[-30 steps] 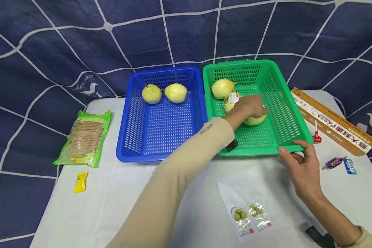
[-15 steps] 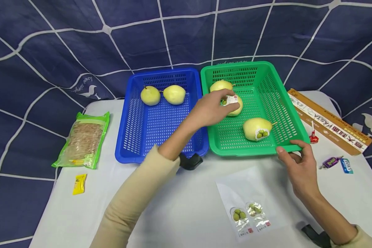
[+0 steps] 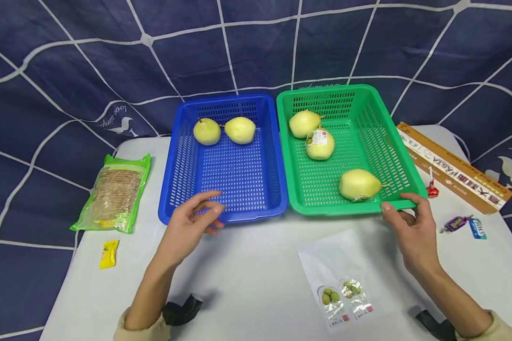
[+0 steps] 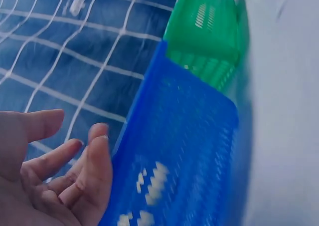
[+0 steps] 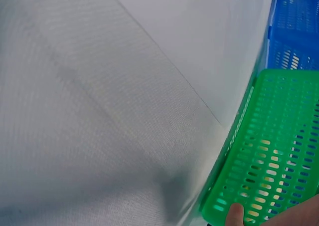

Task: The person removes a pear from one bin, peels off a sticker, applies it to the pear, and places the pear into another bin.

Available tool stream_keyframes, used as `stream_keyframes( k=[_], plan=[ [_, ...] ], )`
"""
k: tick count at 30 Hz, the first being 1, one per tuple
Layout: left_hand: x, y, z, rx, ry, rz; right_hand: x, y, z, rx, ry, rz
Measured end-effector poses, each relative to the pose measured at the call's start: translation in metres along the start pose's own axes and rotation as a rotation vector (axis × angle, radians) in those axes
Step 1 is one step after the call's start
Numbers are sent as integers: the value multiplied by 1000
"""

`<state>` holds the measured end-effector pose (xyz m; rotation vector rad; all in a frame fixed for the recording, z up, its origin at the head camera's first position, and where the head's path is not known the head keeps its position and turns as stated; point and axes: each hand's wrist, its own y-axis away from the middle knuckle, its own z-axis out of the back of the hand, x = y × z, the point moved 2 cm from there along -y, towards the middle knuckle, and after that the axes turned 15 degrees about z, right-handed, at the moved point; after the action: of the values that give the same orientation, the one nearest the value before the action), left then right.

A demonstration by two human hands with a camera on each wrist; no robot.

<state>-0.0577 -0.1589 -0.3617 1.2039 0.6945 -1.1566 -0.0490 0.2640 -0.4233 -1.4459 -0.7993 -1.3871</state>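
Note:
In the head view my left hand (image 3: 192,222) hovers at the front left corner of the blue basket (image 3: 228,219), fingers loosely bent and nothing in them. My right hand (image 3: 416,232) grips the front right corner of the green basket (image 3: 337,209) by its rim, thumb on the near side. Inside the green basket are a plain pear (image 3: 305,123), a pear with a white label (image 3: 320,144) touching it, and a pear lying near the front (image 3: 360,184), its sticker mostly turned under. Two more pears, one upright (image 3: 206,131) and one on its side (image 3: 240,130), sit in the blue basket.
A clear sheet with fruit stickers (image 3: 339,284) lies before the green basket. At right are a pasta box (image 3: 454,168), a red lollipop (image 3: 432,190) and wrapped candies (image 3: 455,224). A green-edged food packet (image 3: 115,192) and yellow candy (image 3: 108,254) lie left.
My left hand has let go of the labelled pear and drawn back left to the blue basket's front. The front pear has rolled slightly forward, its sticker turning down. My right hand stays put.

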Motion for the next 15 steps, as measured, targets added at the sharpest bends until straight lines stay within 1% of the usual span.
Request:
stream_keyframes(
  k=[4, 7, 11, 13, 15],
  plan=[
    [24, 19, 17, -114, 4, -9, 0, 1, 1, -15, -33, 0],
    [38, 27, 26, -176, 2, 10, 1, 2, 1, -19, -38, -2],
    [53, 29, 32, -236, 17, 61, 0, 3, 1, -10, -41, -5],
    [60, 29, 32, -281, 31, 79, -1, 3, 0, -5, -39, -6],
    [65, 27, 30, -341, 59, 94, -2, 3, 0, -2, -42, -7]
  ],
)
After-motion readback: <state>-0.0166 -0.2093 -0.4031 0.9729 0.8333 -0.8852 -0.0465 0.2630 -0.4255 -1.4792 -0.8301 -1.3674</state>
